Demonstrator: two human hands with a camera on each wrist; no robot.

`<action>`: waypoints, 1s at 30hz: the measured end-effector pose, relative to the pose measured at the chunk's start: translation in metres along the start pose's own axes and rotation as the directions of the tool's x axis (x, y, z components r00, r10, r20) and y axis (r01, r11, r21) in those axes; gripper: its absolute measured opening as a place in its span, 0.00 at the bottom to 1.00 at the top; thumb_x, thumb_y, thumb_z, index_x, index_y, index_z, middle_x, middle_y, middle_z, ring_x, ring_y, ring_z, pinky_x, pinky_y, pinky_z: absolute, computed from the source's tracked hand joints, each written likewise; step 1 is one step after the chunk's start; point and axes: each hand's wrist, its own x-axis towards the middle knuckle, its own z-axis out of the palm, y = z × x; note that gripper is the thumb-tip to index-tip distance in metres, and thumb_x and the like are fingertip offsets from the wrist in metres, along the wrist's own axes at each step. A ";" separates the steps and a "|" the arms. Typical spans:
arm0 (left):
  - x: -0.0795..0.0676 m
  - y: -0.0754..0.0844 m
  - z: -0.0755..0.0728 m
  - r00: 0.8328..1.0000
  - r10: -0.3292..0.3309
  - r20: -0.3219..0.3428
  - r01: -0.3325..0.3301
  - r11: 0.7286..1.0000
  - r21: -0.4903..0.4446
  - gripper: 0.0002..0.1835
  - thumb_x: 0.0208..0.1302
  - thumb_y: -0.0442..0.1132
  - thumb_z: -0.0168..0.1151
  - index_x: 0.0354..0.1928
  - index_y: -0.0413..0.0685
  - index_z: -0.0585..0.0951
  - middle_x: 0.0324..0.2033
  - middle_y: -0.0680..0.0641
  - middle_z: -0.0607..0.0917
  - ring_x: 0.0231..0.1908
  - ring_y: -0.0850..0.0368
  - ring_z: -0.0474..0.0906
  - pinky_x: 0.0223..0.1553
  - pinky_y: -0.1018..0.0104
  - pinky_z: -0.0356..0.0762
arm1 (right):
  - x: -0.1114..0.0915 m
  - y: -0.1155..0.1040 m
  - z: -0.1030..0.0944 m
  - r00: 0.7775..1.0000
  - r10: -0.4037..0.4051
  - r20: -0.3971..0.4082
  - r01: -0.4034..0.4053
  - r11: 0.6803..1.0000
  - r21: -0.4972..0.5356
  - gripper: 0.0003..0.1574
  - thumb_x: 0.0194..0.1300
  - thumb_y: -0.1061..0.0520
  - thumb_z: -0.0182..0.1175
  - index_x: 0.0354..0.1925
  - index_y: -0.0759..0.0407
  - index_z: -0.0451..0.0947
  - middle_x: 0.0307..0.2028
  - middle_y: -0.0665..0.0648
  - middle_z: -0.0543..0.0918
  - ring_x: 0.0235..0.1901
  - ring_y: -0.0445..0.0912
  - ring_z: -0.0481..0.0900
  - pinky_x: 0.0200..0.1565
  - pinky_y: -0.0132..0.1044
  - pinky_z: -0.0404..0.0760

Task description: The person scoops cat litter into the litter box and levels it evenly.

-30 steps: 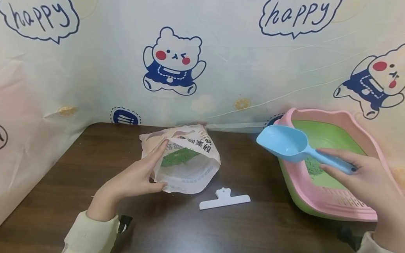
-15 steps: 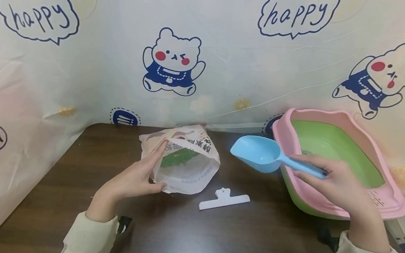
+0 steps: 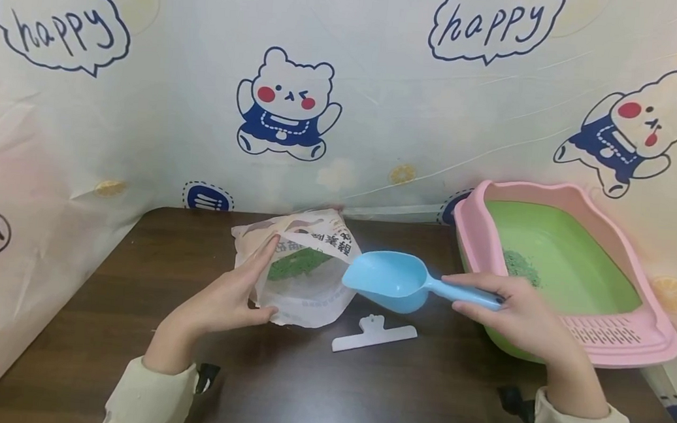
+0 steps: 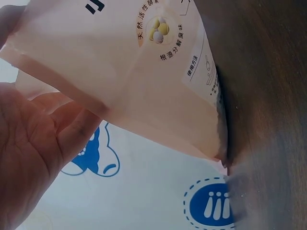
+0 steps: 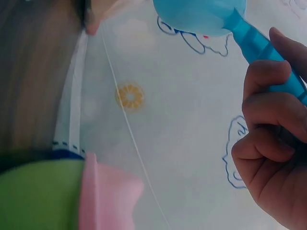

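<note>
An opened paper-like bag (image 3: 323, 299) of green cat litter (image 3: 299, 264) lies with its mouth facing me in the head view. My left hand (image 3: 223, 295) holds the left side of that mouth, fingers at the upper edge and thumb lower down. Up close, the left wrist view has the peach side of the bag (image 4: 144, 91) with fingers partly behind its rim. My right hand (image 3: 522, 313) grips the handle of a light blue scoop (image 3: 389, 284). The scoop's bowl looks bare inside, and its tip overlaps the bag's right edge in view; whether they touch, I cannot tell.
A white bag clip (image 3: 375, 335) lies on the dark wooden table (image 3: 326, 394) just before the bag. To the right stands a green litter box with a pink rim (image 3: 481, 231), a small pile of green granules (image 3: 520, 267) inside. A printed curtain (image 3: 381, 109) hangs behind.
My right hand has carried the scoop leftward and slightly down, from over the litter box to the bag's mouth. My left hand and the bag have stayed in place.
</note>
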 end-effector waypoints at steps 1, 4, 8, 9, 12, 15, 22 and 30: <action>0.000 0.000 0.000 1.000 -0.002 -0.001 0.002 1.000 -0.002 0.60 0.56 0.42 0.71 0.80 0.55 0.37 0.80 0.45 0.44 0.49 0.50 0.78 0.51 0.53 0.80 | 0.001 0.000 0.003 1.000 -0.001 0.016 0.001 1.000 0.018 0.20 0.63 0.53 0.68 0.54 0.45 0.84 0.30 0.45 0.84 0.30 0.41 0.76 0.32 0.32 0.75; -0.001 0.000 0.002 1.000 -0.005 0.000 0.005 1.000 -0.013 0.60 0.57 0.42 0.71 0.80 0.54 0.37 0.80 0.45 0.44 0.57 0.46 0.75 0.57 0.47 0.76 | 0.005 -0.001 0.011 0.999 -0.009 0.054 0.006 0.998 0.061 0.20 0.63 0.53 0.68 0.54 0.45 0.84 0.32 0.45 0.85 0.29 0.40 0.77 0.32 0.33 0.76; -0.001 -0.001 0.002 1.000 0.000 -0.003 0.000 1.000 -0.019 0.60 0.57 0.42 0.71 0.80 0.53 0.37 0.80 0.44 0.45 0.58 0.46 0.74 0.57 0.46 0.76 | 0.012 -0.003 0.022 0.995 -0.051 0.080 0.043 0.994 0.099 0.19 0.63 0.53 0.69 0.53 0.47 0.85 0.38 0.45 0.88 0.32 0.40 0.79 0.35 0.33 0.79; -0.001 -0.001 0.002 1.000 0.002 -0.004 -0.002 1.000 -0.016 0.60 0.57 0.42 0.71 0.80 0.53 0.37 0.79 0.44 0.45 0.58 0.46 0.74 0.57 0.46 0.76 | 0.014 -0.003 0.025 0.995 -0.062 0.084 0.053 0.993 0.106 0.19 0.62 0.54 0.69 0.53 0.48 0.85 0.39 0.45 0.88 0.32 0.40 0.79 0.36 0.33 0.79; 0.000 -0.001 0.001 1.000 0.008 -0.006 -0.008 1.000 -0.015 0.60 0.57 0.42 0.71 0.80 0.53 0.38 0.79 0.44 0.46 0.57 0.46 0.75 0.56 0.46 0.77 | 0.019 -0.005 0.032 0.992 -0.086 0.088 0.077 0.992 0.100 0.19 0.62 0.53 0.69 0.53 0.48 0.85 0.41 0.45 0.89 0.33 0.38 0.80 0.37 0.32 0.80; 0.001 -0.001 0.001 1.000 0.011 -0.007 -0.012 1.000 -0.014 0.60 0.57 0.42 0.71 0.80 0.54 0.38 0.79 0.44 0.46 0.58 0.45 0.75 0.57 0.46 0.77 | 0.024 -0.006 0.040 0.991 -0.088 0.098 0.078 0.992 0.102 0.20 0.62 0.51 0.69 0.53 0.47 0.85 0.41 0.45 0.89 0.32 0.38 0.80 0.37 0.32 0.80; 0.001 -0.002 0.001 1.000 0.013 -0.009 -0.013 1.000 -0.013 0.60 0.56 0.42 0.71 0.80 0.54 0.38 0.79 0.43 0.47 0.59 0.44 0.74 0.57 0.45 0.76 | 0.033 -0.011 0.057 0.985 -0.091 0.145 0.075 0.991 0.111 0.20 0.63 0.53 0.69 0.54 0.47 0.84 0.41 0.46 0.88 0.33 0.39 0.79 0.35 0.33 0.79; 0.001 -0.001 0.000 1.000 0.011 -0.008 -0.011 1.000 0.002 0.60 0.56 0.41 0.71 0.80 0.51 0.38 0.79 0.42 0.46 0.57 0.44 0.75 0.55 0.46 0.78 | 0.044 -0.017 0.074 0.981 -0.077 0.179 0.064 0.995 0.078 0.19 0.64 0.54 0.66 0.54 0.51 0.84 0.31 0.47 0.84 0.22 0.37 0.73 0.26 0.31 0.74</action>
